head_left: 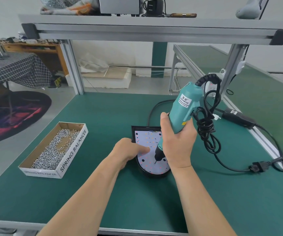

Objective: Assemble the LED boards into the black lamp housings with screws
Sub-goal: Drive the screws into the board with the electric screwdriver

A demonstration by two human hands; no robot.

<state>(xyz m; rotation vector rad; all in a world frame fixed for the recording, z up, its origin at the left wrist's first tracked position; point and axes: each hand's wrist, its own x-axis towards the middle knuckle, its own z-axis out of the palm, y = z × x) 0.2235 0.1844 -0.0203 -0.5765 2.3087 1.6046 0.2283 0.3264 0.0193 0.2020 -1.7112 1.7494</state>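
Observation:
A black lamp housing (138,129) lies on the green mat with a white LED board (145,139) seated inside it. My right hand (178,142) grips a teal electric screwdriver (183,108), tilted, with its bit tip touching the board near its lower middle. My left hand (128,150) rests on the housing's left edge, a straight finger pressing down on the board. A small screw under the bit is hard to make out.
A cardboard tray (72,152) marked SPRING BALANCER holds several loose screws at the left. The screwdriver's black cable (207,132) loops to the right toward a power adapter (237,117) and a plug (258,167). An aluminium frame post (72,67) stands at the back left.

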